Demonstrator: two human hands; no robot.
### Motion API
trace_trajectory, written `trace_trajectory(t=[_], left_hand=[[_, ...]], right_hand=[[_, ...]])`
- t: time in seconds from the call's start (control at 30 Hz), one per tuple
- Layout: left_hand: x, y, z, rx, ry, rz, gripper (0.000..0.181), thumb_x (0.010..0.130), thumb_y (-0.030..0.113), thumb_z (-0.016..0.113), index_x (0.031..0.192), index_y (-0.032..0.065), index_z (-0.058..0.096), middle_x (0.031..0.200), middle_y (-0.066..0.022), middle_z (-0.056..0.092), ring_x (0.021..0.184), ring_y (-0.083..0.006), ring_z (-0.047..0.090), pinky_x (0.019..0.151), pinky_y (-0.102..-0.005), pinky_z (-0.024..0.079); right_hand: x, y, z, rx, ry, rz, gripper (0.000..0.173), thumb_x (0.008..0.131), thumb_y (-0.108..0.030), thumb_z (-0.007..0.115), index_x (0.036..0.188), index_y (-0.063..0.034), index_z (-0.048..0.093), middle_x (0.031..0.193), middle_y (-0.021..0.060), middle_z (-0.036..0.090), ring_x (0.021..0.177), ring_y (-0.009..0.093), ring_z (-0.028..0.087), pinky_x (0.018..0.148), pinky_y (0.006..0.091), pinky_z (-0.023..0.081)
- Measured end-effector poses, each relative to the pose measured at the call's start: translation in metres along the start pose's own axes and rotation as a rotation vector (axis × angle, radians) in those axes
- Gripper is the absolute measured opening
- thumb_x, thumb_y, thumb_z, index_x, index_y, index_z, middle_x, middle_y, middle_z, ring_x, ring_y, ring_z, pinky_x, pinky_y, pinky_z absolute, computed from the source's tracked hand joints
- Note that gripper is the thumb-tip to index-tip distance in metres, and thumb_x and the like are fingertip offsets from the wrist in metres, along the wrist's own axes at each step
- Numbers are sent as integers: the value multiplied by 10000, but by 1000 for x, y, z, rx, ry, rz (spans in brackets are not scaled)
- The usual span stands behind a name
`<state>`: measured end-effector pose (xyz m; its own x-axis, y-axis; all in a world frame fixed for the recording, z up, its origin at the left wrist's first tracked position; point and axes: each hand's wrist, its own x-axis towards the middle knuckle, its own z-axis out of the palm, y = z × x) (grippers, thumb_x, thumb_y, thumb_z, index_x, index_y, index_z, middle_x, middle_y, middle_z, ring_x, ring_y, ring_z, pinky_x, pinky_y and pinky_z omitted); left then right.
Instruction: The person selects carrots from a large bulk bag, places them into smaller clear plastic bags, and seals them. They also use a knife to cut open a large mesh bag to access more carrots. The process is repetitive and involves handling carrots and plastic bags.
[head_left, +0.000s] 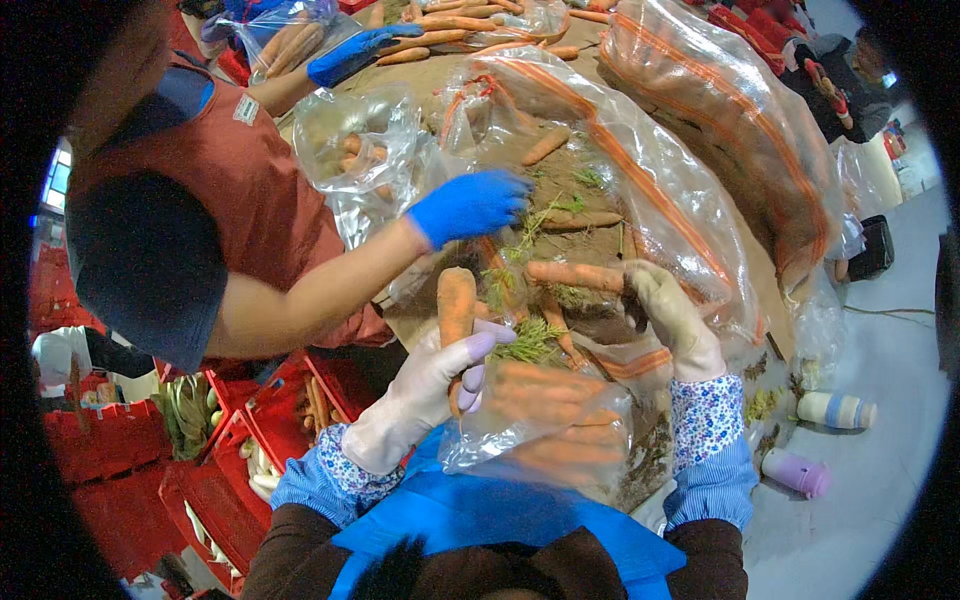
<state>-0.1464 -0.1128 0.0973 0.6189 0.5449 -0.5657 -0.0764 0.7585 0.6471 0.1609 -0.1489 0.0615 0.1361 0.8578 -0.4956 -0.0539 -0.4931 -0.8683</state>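
My left hand (431, 382), in a pale glove with lilac fingertips, is closed around an upright carrot (455, 307). Gloved too, my right hand (671, 315) grips the right end of another carrot (574, 276), which lies level and points left. Just below, between my forearms, is a clear plastic bag (469, 450) with several carrots (559, 397) inside. Carrot greens (532, 339) lie beside my left fingers. Beyond my hands a large clear sack with orange stripes (637, 169) lies with loose carrots (581, 219) and soil by its open side.
A co-worker's blue-gloved hand (472, 206) reaches in from the left, close to my carrots; their other hand (360, 56) is farther back. Red crates (217, 487) with vegetables stand lower left. A second full sack (720, 112) lies behind. Two bottles (836, 410) are at right.
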Motion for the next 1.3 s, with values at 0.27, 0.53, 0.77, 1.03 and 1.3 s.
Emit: trace_trajectory(t=[0.27,0.53,0.77,1.03,1.3], left_hand=[[-5,11,25,107,-134,-37,457,906,217,615,1273,-38,518,796,-65,607,639,-142,575,590,-272,481],[34,-5,55,60,-337,118,736,827,182,646,1438,-72,323,1432,-225,452,1309,-313,478,1118,-435,367],[46,-33,69,80,-366,126,637,859,137,622,1428,-37,393,1409,-163,487,1285,-247,487,1090,-365,377],[38,-22,70,-59,-478,41,768,873,320,642,1473,-18,303,1335,-207,531,1253,-291,522,1086,-401,404],[34,-18,57,-246,-562,-112,724,841,314,637,1437,5,365,1226,-176,587,991,-262,628,928,-392,516]], right_hand=[[-89,17,-4,238,161,-79,433,960,-298,490,1255,15,537,965,86,645,796,131,621,665,246,483],[-118,46,31,623,3,-116,472,844,-238,760,1187,5,544,1009,76,661,833,146,654,681,265,521],[-124,49,94,-206,417,-287,492,773,-176,798,1140,-2,519,887,86,660,750,156,642,644,303,525],[-130,36,91,-624,483,-784,451,762,-133,786,1131,-4,560,819,151,663,693,225,671,623,344,535],[-118,7,56,162,295,-481,429,956,-185,611,1328,-3,502,1144,94,605,1061,137,570,778,264,519]])
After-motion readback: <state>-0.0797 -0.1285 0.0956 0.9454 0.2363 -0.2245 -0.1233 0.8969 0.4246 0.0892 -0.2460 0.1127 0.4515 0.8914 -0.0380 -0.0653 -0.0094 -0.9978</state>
